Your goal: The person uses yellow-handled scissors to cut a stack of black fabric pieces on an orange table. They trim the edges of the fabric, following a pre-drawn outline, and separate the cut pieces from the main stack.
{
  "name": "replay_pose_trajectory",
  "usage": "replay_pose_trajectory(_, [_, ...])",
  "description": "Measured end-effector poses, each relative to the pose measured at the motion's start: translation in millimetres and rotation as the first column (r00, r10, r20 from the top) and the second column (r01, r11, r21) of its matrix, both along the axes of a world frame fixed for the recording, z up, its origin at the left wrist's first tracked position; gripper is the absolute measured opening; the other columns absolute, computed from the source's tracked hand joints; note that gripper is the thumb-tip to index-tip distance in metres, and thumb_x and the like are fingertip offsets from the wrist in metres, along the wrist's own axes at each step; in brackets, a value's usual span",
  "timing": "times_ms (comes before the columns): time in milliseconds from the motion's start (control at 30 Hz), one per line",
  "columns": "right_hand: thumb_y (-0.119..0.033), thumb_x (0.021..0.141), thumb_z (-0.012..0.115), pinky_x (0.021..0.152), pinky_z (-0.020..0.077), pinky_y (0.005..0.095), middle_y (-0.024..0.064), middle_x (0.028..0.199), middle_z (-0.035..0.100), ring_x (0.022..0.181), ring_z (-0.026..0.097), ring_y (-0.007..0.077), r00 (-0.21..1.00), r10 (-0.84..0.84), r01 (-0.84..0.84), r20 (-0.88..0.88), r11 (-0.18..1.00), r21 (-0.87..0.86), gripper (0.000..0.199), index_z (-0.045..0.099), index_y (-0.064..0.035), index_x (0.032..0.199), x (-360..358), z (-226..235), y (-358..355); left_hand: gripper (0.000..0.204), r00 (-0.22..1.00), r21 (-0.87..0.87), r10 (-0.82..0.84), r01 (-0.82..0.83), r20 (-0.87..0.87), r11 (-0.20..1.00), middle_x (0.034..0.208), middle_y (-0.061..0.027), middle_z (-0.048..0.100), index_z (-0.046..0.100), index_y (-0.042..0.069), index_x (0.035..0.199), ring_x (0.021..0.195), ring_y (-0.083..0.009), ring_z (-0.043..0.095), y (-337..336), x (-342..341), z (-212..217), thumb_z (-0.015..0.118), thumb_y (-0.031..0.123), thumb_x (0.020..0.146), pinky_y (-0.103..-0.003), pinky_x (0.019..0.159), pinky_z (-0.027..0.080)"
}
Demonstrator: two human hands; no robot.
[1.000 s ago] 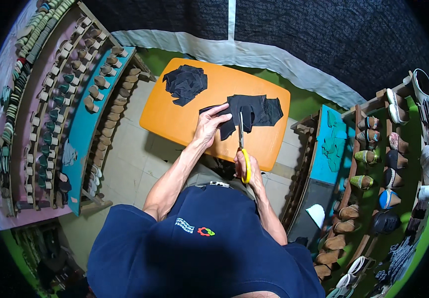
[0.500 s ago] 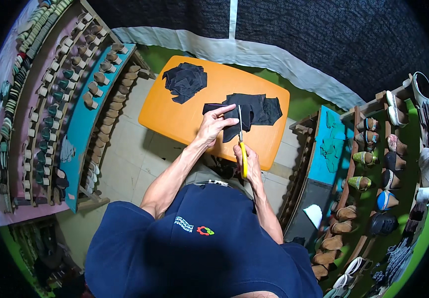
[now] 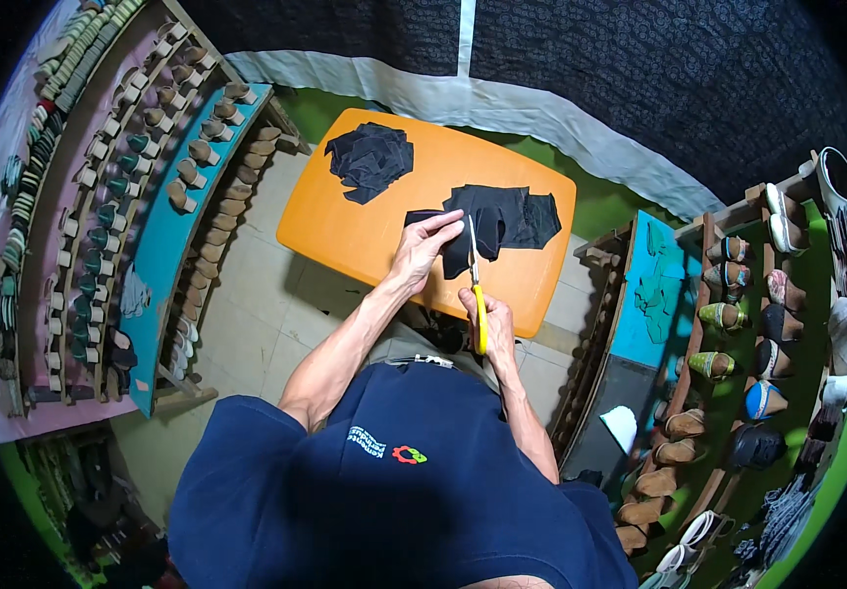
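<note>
While the right hand [image 3: 490, 319] grips a pair of scissors [image 3: 476, 285] by their yellow handles, fingers closed through and around the loops, the thin blades reach up onto the sheet of black fabric [image 3: 497, 218] lying on the orange table [image 3: 365, 231]. How far apart the blades stand cannot be told at this size. The left hand [image 3: 422, 250] rests on the left edge of that same fabric, fingers stretched nearly flat and loosely spread, pressing the cloth to the tabletop just beside the blades; it pins the fabric rather than closing around it. The fabric sits on the right half of the table, toward its far edge, spread in irregular lobes.

Well apart from it, on the far left part of the table, lies a pile of cut black pieces [image 3: 369, 159]. Both forearms come up from the lower edge, above a dark blue shirt [image 3: 384, 491]. To the left stand a blue rack [image 3: 173, 231] and a wooden rack [image 3: 80, 196] lined with rows of shoe soles. To the right, a wooden shelf [image 3: 738, 363] holds shoes and lasts in several colours. A dark patterned curtain [image 3: 639, 69] hangs behind the table.
</note>
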State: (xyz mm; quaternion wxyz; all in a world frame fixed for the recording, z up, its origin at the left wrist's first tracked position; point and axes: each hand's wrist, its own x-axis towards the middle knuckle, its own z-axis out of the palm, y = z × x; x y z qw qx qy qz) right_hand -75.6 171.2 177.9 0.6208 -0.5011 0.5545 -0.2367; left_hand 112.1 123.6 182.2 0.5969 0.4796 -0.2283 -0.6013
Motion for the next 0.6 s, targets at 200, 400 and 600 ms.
replay_pose_trajectory(200, [-0.058,0.087,0.069,0.039,0.0365,0.0268,-0.0025,0.049,0.044,0.040,0.043,0.0086,1.000,0.000,0.000,0.011,1.000,0.030,0.058,0.053,-0.0076,0.063,4,10,6,0.043,0.996,-0.039,0.086,-0.086,-0.010,0.996,0.100,-0.0052,0.070,0.068,0.000,0.121,0.090,-0.0090,0.061,8,-6,-15,0.079,0.008,0.080,-0.021,0.088,0.045])
replay_pose_trajectory(400, [-0.058,0.090,0.065,0.037,0.0382,0.0253,-0.0028,0.047,0.042,0.037,0.044,0.0087,0.993,-0.066,0.056,0.102,0.993,0.100,0.058,0.048,-0.0105,0.062,0,17,-1,0.039,0.999,0.069,0.044,-0.045,0.014,0.997,0.097,-0.0027,0.065,0.071,0.008,0.113,0.099,-0.0113,0.056,15,-2,-25,0.079,0.005,0.075,-0.029,0.094,0.041])
replay_pose_trajectory(600, [-0.060,0.090,0.064,0.038,0.0397,0.0256,-0.0028,0.048,0.044,0.038,0.045,0.0079,0.999,0.031,-0.036,0.039,0.990,0.133,0.056,0.053,-0.0094,0.068,-11,0,9,0.043,0.993,0.197,0.069,-0.050,-0.091,0.979,0.102,-0.0110,0.068,0.063,-0.002,0.119,0.099,-0.0171,0.064,25,13,-46,0.075,-0.005,0.078,-0.031,0.091,0.050])
